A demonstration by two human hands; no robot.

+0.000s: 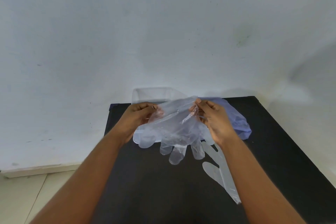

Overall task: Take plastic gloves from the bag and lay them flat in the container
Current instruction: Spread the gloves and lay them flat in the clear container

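Both hands, left hand [140,112] and right hand [214,120], pinch a thin clear plastic glove [174,129] by its cuff above the clear rectangular plastic container [151,92]; keeping it taut should help it land flat.

So the container [135,96] sits at the back of the surface [272,151], right up against the wall [163,23]. The bag [238,120] is just to its right. A glove [174,129] hangs in front of the container, between left hand [139,114] and right hand [216,122]. Another glove [221,171] lies flat nearer, off to the right.
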